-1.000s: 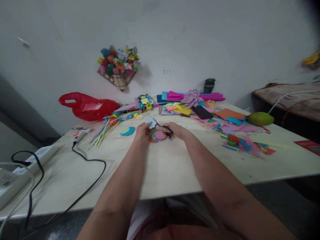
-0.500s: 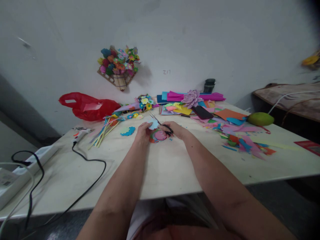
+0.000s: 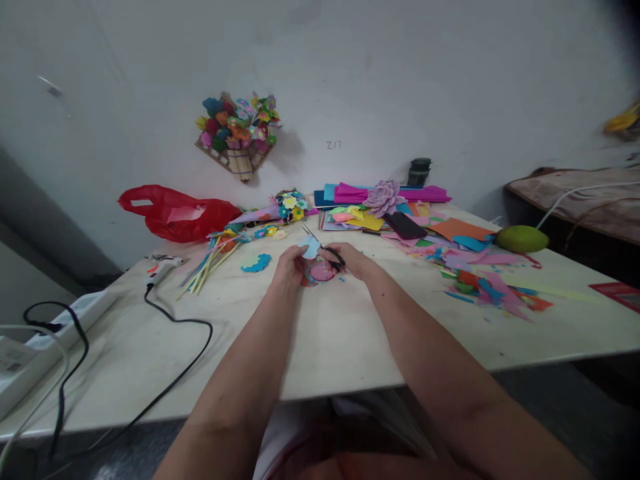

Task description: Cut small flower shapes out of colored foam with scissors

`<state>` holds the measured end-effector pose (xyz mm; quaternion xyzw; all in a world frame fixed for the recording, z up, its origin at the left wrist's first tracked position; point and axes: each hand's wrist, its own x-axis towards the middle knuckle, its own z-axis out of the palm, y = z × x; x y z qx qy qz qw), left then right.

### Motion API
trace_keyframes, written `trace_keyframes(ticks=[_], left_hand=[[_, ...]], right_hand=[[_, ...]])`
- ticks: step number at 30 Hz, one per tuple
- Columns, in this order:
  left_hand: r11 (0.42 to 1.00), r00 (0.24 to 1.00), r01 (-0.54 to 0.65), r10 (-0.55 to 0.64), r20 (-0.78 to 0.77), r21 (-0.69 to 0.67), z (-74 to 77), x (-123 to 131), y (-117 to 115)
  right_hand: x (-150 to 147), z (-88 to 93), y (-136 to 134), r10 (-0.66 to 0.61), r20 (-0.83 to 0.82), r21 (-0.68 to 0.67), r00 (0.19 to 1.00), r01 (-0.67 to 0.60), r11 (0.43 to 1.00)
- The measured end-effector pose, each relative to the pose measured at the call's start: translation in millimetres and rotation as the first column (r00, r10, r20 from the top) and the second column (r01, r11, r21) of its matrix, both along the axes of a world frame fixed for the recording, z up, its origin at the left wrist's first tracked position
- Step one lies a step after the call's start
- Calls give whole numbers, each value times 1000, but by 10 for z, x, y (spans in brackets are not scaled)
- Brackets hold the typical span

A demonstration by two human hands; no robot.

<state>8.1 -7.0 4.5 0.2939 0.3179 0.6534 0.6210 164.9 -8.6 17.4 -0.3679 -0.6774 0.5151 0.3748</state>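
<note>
Pinched in my left hand is a small light-blue paper piece with a rounded, wavy edge. My right hand grips black-handled scissors, whose blades point up and to the left beside the paper. Under both hands lies a pink round piece with coloured bits around it, partly covered by my fingers. Left of my left hand, blue and pale-green scalloped paper pieces rest on the table.
A glue gun with a black cord lies left, near a power strip and a red plastic bag. Paper sheets, a phone and scraps spread right, beside a green mango-like fruit. Thin sticks lie left.
The light-blue paper has turned a little and shifted slightly right in my left hand. The scissors have shifted slightly; both hands keep their hold.
</note>
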Motion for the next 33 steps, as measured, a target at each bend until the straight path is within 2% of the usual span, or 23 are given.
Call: trace_keyframes(ticks=[11, 23, 33], left_hand=[[997, 996, -68, 71, 51, -46, -70, 53, 70], [994, 991, -91, 97, 95, -61, -69, 114, 58], [988, 988, -115, 125, 89, -107, -34, 97, 51]], right_hand=[[-74, -42, 7, -49, -51, -4, 997, 49, 999], [-151, 56, -94, -140, -117, -101, 983, 128, 987], [-170, 65, -100, -159, -81, -120, 984, 149, 981]])
